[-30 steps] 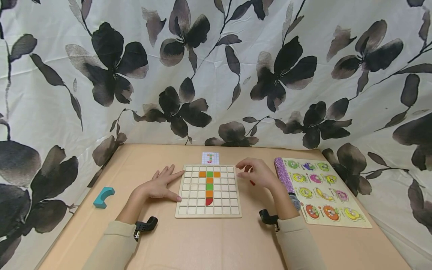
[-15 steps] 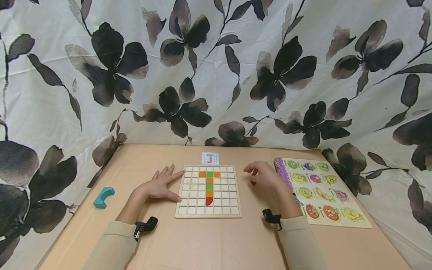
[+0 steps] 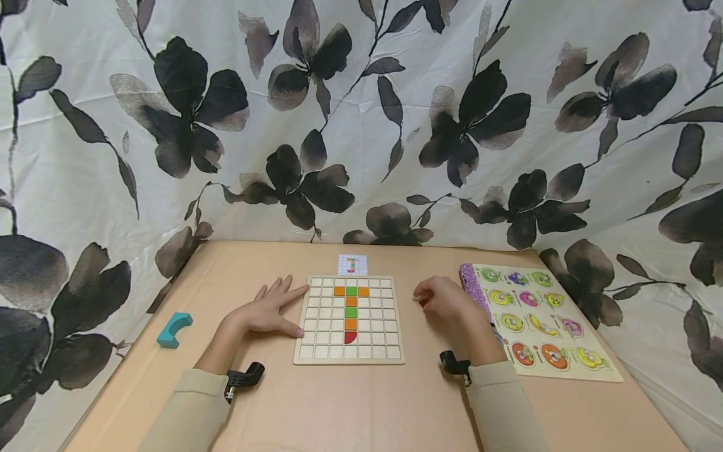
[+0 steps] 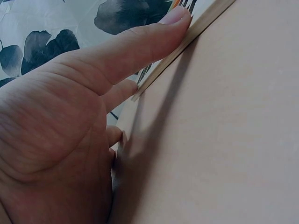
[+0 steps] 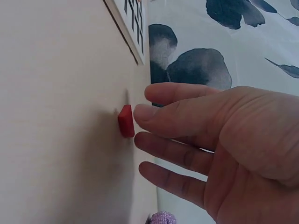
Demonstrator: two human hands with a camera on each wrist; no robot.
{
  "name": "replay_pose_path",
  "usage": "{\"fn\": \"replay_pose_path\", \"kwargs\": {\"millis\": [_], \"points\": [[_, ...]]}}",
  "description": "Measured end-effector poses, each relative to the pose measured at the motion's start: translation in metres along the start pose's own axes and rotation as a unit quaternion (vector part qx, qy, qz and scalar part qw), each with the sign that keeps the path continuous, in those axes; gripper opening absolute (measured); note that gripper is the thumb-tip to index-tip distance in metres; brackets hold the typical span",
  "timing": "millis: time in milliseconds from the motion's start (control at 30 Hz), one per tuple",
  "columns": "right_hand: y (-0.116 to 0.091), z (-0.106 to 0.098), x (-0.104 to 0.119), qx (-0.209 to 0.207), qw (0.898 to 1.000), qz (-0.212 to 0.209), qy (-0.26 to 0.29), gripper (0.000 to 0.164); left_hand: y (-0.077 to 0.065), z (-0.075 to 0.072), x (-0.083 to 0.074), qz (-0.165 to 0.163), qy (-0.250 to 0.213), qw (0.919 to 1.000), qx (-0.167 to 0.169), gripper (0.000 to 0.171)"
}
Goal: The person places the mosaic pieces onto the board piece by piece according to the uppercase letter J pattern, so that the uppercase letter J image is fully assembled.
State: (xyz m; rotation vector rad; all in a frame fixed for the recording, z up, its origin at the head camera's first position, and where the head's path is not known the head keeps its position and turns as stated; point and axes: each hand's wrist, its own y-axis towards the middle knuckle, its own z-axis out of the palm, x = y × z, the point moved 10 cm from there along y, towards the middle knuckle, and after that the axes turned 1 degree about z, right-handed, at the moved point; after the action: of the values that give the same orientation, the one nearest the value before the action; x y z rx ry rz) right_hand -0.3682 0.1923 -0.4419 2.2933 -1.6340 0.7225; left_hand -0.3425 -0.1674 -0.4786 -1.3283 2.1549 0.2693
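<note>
A pale grid board (image 3: 375, 359) lies mid-table. Orange and green squares form a T shape on it, with a red quarter-circle-like piece (image 3: 350, 337) at the lower end. My left hand (image 3: 264, 311) is spread at the board's left side; its thumb and index fingertips touch the edge, as the left wrist view shows for the thumb (image 4: 154, 44). To the right of the board, my right hand (image 3: 449, 301) reaches down over a small red block (image 5: 126, 122) on the table. Its thumb tip and loosely bent fingers are right at the block, not wrapped round it.
A small card (image 3: 353, 265) with a printed grid pattern lies behind the board. At the left is a teal arch-shaped block (image 3: 173, 330). A fruit-picture board (image 3: 556, 323) lies at the right, with a purple glittery strip (image 3: 474, 292) along its left side. Floral fabric (image 3: 361, 125) hangs behind the table.
My right hand has drawn away from the board to the right and lowered toward the small red block, now mostly covering it in the head view. The left hand has stayed still.
</note>
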Motion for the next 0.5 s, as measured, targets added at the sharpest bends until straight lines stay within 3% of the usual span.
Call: {"fn": "replay_pose_path", "kwargs": {"millis": [500], "points": [[0.0021, 0.0066, 0.0006, 0.011, 0.999, -0.016, -0.032, 0.021, 0.0015, 0.0011, 0.0032, -0.001, 0.001, 1.0000, 0.000, 0.111]]}}
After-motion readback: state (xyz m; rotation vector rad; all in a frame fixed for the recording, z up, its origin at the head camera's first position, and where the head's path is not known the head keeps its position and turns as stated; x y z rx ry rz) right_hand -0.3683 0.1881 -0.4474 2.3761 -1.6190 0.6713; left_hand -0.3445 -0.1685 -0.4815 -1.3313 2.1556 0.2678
